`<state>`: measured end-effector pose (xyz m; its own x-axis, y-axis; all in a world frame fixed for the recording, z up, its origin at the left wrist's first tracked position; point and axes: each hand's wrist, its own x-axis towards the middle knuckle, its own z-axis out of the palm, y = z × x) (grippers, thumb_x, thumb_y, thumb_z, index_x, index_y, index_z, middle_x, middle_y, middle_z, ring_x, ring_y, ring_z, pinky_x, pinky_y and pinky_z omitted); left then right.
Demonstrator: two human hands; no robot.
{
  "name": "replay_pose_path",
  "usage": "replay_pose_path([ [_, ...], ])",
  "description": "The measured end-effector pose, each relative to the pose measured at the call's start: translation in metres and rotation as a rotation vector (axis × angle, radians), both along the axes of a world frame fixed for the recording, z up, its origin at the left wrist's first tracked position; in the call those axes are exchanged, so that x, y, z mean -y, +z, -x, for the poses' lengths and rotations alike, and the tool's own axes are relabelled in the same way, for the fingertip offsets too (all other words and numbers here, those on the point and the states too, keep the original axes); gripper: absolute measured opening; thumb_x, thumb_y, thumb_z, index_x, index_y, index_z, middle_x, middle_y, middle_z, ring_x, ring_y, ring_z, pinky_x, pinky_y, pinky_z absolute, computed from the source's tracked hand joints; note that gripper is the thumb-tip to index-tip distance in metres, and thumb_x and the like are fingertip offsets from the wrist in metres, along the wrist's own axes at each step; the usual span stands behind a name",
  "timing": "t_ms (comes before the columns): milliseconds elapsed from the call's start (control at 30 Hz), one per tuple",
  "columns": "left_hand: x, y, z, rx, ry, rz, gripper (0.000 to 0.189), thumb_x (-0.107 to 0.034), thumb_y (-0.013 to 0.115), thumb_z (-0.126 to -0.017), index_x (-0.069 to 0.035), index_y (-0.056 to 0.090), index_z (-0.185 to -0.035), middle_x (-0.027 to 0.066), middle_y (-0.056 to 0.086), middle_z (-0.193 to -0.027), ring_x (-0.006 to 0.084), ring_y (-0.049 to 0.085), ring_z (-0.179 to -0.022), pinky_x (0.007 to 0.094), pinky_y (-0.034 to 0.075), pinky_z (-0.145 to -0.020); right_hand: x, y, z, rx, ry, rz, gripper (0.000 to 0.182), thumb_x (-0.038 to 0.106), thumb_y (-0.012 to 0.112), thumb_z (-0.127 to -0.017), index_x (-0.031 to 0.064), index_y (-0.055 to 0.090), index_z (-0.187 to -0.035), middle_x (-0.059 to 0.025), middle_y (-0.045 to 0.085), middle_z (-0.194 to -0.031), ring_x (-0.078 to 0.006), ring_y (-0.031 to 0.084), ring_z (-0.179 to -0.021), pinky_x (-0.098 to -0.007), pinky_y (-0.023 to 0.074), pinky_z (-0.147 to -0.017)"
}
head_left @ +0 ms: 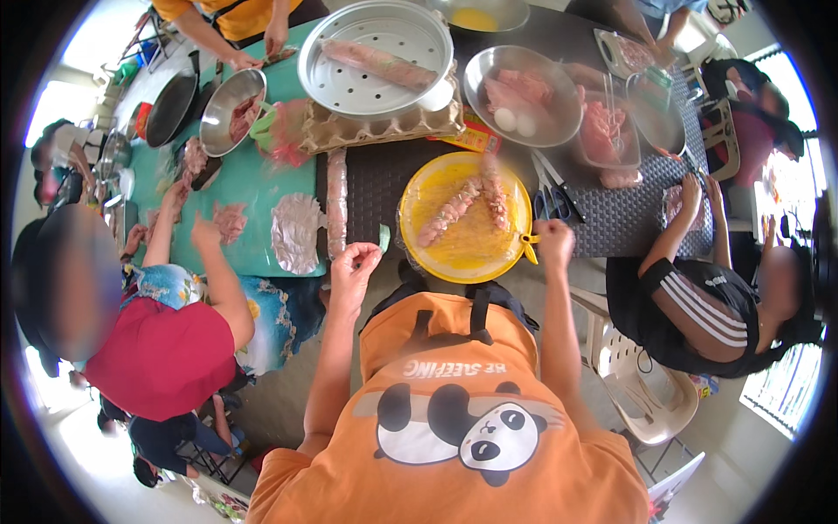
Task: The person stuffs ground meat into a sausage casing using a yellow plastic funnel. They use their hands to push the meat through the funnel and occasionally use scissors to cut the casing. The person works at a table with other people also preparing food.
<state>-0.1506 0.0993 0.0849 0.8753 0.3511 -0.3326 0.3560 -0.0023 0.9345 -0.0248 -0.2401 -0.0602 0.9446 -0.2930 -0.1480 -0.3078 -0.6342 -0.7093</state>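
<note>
My left hand [353,275] is raised at the table's near edge, its thumb and fingers pinching a small pale green strip [384,238]. My right hand [556,243] is curled beside the yellow tab of a round yellow tray [419,259]; whether it grips anything is unclear. Clear plastic film covers the tray. On it lie two rolls of ground meat, one slanted [450,211] and one more upright [495,196]. A long meat roll in clear wrap [336,200] rests left of the tray.
Scissors [545,196] and a black-handled knife [568,190] lie right of the tray. Behind stand a perforated steamer pan [380,98] on an egg carton [386,131] and a steel bowl [481,121]. People work closely at left [163,354] and right [694,308].
</note>
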Motion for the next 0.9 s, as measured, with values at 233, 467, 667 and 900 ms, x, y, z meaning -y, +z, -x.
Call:
replay_pose_path([
  [233, 0.028, 0.012, -0.018, -0.019, 0.101, 0.61, 0.008, -0.008, 0.058, -0.083, -0.007, 0.054, -0.09, 0.0038, 0.059, -0.082, 0.011, 0.058, -0.074, 0.0232, 0.05, -0.064, 0.024, 0.086, -0.009, -0.092, 0.265, 0.348, 0.011, 0.019, 0.061, -0.069, 0.0102, 0.067, -0.072, -0.0147, 0.063, -0.072, -0.0323, 0.062, -0.069, -0.0403, 0.0488, -0.062],
  [467, 0.062, 0.02, -0.032, -0.013, 0.171, 0.646, 0.009, -0.008, 0.061, -0.081, -0.01, 0.055, -0.087, -0.003, 0.056, -0.08, 0.0073, 0.055, -0.075, 0.023, 0.049, -0.068, -0.093, 0.137, 0.033, -0.018, 0.541, -0.578, 0.024, 0.006, 0.064, -0.073, 0.0013, 0.061, -0.096, -0.0026, 0.06, -0.081, -0.0104, 0.055, -0.074, -0.0236, 0.0451, -0.068],
  [667, 0.067, 0.019, -0.028, 0.004, 0.077, 0.567, 0.009, -0.009, 0.061, -0.08, -0.01, 0.057, -0.089, -0.0015, 0.058, -0.085, 0.0077, 0.053, -0.079, 0.0208, 0.044, -0.069, -0.135, 0.151, 0.046, -0.158, 0.59, -0.827, 0.016, 0.01, 0.063, -0.079, -0.0001, 0.061, -0.092, -0.0036, 0.059, -0.087, -0.008, 0.054, -0.078, -0.0217, 0.0447, -0.068],
  [900, 0.066, 0.027, -0.026, 0.109, -0.067, 0.083, 0.007, -0.006, 0.057, -0.083, -0.004, 0.055, -0.089, -0.0011, 0.055, -0.083, 0.0053, 0.051, -0.076, 0.0187, 0.042, -0.066, -0.143, 0.156, 0.051, 0.003, 0.53, -0.732, 0.008, 0.01, 0.063, -0.074, 0.0025, 0.062, -0.078, -0.0056, 0.058, -0.087, -0.0138, 0.055, -0.078, -0.0258, 0.0421, -0.062],
])
